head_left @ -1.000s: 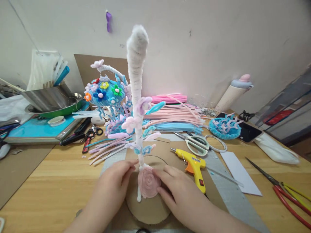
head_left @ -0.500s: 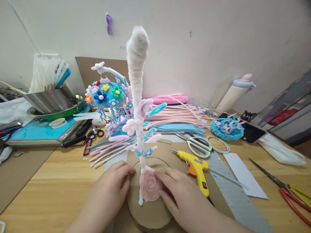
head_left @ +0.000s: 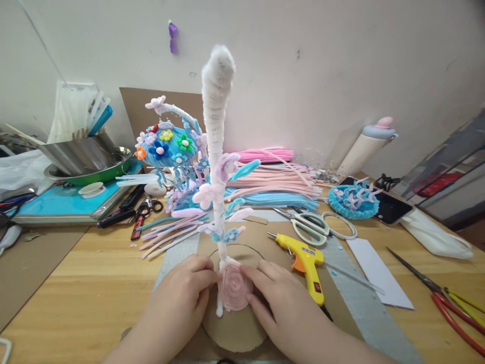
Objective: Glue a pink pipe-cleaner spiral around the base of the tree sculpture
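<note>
A pale pink coil of pipe cleaner [head_left: 235, 288], wound in a flat spiral, rests at the foot of a tall white fuzzy-wrapped stem [head_left: 216, 121]. My right hand [head_left: 275, 290] has its thumb and fingers on the coil's right edge. On the opposite edge, my left hand [head_left: 185, 290] presses with its fingers curled together. Lilac and blue pipe-cleaner flowers [head_left: 206, 196] and leaves stick out from the stem. Beneath lies a round cardboard disc [head_left: 235, 336], partly covered by my hands.
Right of my hands lie a yellow glue gun [head_left: 307, 260], pale-handled scissors [head_left: 308, 230] and red-handled scissors [head_left: 441, 298]. Bundles of pipe cleaners [head_left: 273, 184] lie behind the stem. A blue flower-covered piece [head_left: 170, 146] stands back left, near a metal bowl [head_left: 81, 154].
My left hand has moved right, its fingertips now at the coil's left edge. My right hand stays on the coil. The view has shifted slightly.
</note>
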`<state>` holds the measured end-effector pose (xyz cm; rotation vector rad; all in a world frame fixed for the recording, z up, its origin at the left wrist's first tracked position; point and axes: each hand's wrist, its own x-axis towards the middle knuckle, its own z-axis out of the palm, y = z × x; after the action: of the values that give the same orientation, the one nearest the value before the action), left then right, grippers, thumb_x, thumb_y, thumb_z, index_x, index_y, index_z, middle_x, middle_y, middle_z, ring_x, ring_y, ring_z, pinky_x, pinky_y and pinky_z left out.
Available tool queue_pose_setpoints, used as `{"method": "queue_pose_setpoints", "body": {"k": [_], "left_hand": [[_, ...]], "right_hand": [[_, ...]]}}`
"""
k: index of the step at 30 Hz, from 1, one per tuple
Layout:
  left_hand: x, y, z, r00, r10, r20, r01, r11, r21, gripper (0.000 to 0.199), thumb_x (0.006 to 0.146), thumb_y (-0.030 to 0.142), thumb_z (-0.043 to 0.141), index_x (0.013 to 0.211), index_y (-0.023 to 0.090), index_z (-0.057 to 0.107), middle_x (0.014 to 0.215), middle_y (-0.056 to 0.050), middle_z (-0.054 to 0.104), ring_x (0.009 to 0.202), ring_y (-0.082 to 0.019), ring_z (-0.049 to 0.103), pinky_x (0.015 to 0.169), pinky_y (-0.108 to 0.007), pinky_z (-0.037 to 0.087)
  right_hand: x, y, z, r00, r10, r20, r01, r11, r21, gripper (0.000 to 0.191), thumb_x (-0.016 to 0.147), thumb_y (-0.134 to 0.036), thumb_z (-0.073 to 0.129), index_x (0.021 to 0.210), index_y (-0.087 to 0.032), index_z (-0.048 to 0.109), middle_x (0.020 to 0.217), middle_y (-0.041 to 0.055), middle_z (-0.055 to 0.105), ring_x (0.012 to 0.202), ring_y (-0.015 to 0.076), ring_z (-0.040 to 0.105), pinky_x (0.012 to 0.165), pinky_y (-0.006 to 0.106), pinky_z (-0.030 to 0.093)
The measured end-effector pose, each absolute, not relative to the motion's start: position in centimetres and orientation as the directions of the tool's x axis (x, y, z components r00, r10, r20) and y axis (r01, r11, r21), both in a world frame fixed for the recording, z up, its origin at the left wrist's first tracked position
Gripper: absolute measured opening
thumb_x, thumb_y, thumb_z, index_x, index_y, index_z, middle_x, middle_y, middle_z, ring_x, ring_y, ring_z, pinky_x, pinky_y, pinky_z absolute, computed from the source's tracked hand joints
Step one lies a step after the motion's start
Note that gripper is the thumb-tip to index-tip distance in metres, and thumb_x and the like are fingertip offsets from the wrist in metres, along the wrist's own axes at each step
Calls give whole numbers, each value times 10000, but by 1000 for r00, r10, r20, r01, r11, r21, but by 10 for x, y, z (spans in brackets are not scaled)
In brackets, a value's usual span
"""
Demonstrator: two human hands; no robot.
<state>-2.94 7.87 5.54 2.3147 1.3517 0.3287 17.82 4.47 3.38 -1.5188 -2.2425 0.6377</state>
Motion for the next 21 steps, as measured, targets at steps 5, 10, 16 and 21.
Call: {"method": "queue_pose_setpoints", "body": {"k": [5, 10, 16, 21], "left_hand": [[-32, 79, 51, 430, 901, -55, 723, -307, 618, 429, 782, 42, 371, 888, 250, 730, 904, -25, 654, 903, -175, 600, 826, -285, 453], [-31, 76, 54, 387, 914, -122, 744, -231, 627, 406, 781, 67, 378, 847, 244, 738, 844, -24, 653, 848, -184, 608, 786, -298, 452], [-26, 73, 55, 437, 894, -100, 770, -314, 555, 375, 806, 80, 390, 847, 244, 724, 853, -36, 637, 847, -184, 595, 783, -295, 445], [-25, 70, 55, 455, 884, -113, 797, -347, 495, 352, 846, 120, 390, 813, 237, 721, 827, -49, 620, 801, -188, 586, 747, -303, 441]], "right_hand": [[179, 45, 33, -356, 933, 45, 776, 322, -541, 398, 902, -184, 480, 1292, -254, 517, 1073, 66, 599, 968, 244, 545, 835, 398, 444], [178, 43, 32, -362, 930, 56, 769, 332, -547, 372, 897, -174, 475, 1255, -248, 544, 1040, 70, 601, 950, 242, 551, 822, 385, 447], [178, 45, 30, -366, 929, 63, 770, 340, -540, 389, 900, -188, 478, 1281, -252, 524, 1067, 73, 600, 969, 248, 549, 837, 398, 447], [179, 45, 30, -364, 930, 46, 775, 330, -539, 386, 908, -199, 472, 1286, -264, 514, 1076, 70, 596, 974, 255, 546, 836, 411, 444]]}}
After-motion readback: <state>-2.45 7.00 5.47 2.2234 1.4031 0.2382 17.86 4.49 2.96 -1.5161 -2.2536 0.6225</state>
